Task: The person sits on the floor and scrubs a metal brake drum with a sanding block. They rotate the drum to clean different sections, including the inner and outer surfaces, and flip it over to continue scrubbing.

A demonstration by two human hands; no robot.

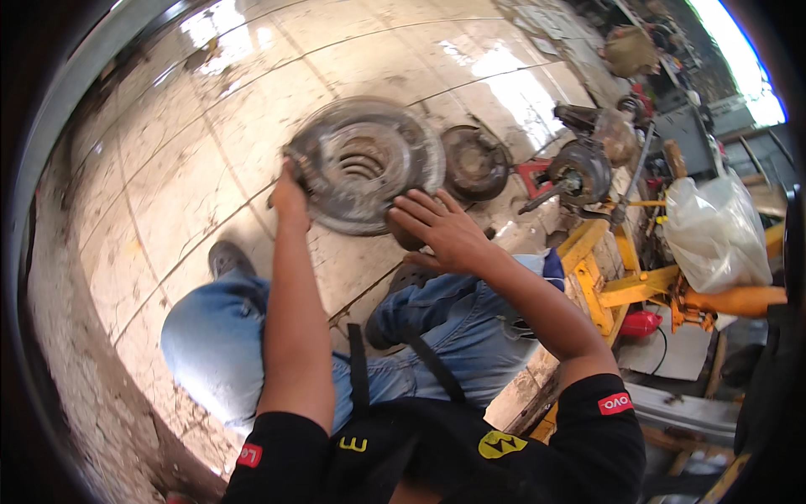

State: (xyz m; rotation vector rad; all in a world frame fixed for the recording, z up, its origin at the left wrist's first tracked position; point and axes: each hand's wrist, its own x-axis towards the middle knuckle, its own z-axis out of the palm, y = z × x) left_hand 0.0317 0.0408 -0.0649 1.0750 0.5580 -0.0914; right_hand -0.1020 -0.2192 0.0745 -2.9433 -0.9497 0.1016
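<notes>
Handling looks partway, release not yet made: the round metal disc (405,149) lies over the tiled floor (172,181) between 2 hands, the left hand (290,202) at its rim, grip unclear, the right hand (451,233) by its near right edge, fingers extended, unclamped

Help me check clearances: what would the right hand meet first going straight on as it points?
Probably the large round grey-brown metal disc just ahead of its fingers; the depth between them is unclear.
</notes>
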